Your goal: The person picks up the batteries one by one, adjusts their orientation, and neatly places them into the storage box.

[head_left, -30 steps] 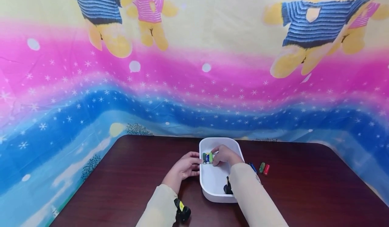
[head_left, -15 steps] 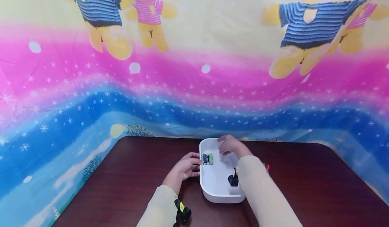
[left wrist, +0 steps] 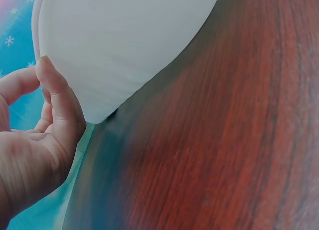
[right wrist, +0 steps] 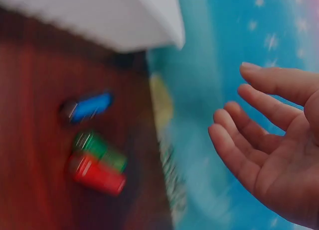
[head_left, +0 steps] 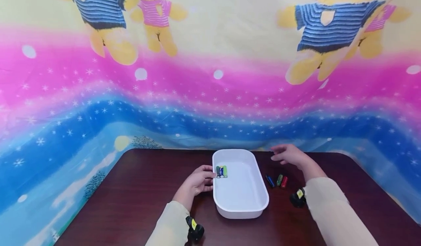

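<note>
My left hand [head_left: 198, 180] holds the left rim of a white plastic tub [head_left: 241, 198]. In the left wrist view, its thumb and fingertips meet at the tub's rim [left wrist: 38, 41]. Inside, against the left wall, several small batteries [head_left: 222, 171] in green and blue lie side by side. My right hand [head_left: 292, 155] hovers over the table to the right of the tub, fingers loosely spread with nothing in them. Nearer me than that hand lie a blue battery [head_left: 270, 180], a green battery [head_left: 279, 180] and a red battery [head_left: 284, 182]; the last two are close together.
The dark reddish-brown wooden table [head_left: 148, 191] has rounded far corners. Behind it hangs a colourful cloth [head_left: 210, 103] printed with bears and snowflakes. A small black camera [head_left: 298, 198] is strapped to the right wrist, another camera [head_left: 195, 229] to the left.
My right hand has left the batteries in the tub, lifted out over the far right rim and moved right, uncovering the loose batteries on the table. My left hand stays at the rim.
</note>
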Demonstrator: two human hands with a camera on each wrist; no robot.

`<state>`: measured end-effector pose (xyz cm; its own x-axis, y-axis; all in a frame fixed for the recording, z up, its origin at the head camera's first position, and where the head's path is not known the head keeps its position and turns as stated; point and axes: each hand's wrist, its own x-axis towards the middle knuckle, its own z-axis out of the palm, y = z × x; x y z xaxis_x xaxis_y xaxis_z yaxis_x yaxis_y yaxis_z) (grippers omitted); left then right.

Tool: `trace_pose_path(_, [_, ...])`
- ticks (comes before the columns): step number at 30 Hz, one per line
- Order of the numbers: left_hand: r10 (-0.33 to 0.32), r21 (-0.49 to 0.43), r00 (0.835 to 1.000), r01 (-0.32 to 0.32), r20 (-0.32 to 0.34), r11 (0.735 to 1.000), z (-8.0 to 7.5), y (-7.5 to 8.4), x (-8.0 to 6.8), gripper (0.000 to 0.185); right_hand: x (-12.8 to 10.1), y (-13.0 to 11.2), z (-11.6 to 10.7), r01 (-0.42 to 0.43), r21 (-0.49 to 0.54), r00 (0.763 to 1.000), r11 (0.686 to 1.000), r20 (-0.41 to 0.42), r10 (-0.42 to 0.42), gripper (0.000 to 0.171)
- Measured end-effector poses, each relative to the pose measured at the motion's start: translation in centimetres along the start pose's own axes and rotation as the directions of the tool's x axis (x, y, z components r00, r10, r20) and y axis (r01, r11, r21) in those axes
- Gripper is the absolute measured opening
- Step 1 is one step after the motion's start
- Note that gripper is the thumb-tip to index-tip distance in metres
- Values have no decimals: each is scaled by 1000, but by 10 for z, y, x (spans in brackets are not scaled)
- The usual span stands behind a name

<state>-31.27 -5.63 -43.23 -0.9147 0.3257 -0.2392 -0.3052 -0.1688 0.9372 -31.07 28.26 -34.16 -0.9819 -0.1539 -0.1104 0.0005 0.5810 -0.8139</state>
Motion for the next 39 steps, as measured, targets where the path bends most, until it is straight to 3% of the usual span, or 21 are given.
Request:
trace_pose_path(7, [-4, 1, 1000, 4, -7, 1000, 0, 1, -1, 38, -24, 51, -4, -56, 9, 998, 998, -38, 57, 64])
trace_pose_path(13, [-8, -6, 1000, 8, -5, 1000, 0, 0, 0, 38, -32, 71, 3, -76, 26, 996, 997, -51, 78, 68])
trace_pose_path(19, [-9, -11, 1000, 9, 4, 1000, 1, 2, -3, 39, -32, 81, 11, -112, 3, 992, 994, -54, 112, 70])
trace_pose_path(28, [-15, -13, 1000, 15, 5, 1000, 1, 3, -2, 42, -31, 89, 26, -71, -8, 993, 997, -91, 70, 70])
trace_pose_path(35, [-14, -15, 1000, 14, 10, 1000, 0, 3, -3, 44, -28, 89, 33, -122, -156, 982, 980, -162, 97, 74])
trace_pose_path(39, [-17, -18, 1000, 17, 14, 1000, 0, 3, -2, 42, -27, 88, 36, -130, -188, 979, 974, -177, 96, 74])
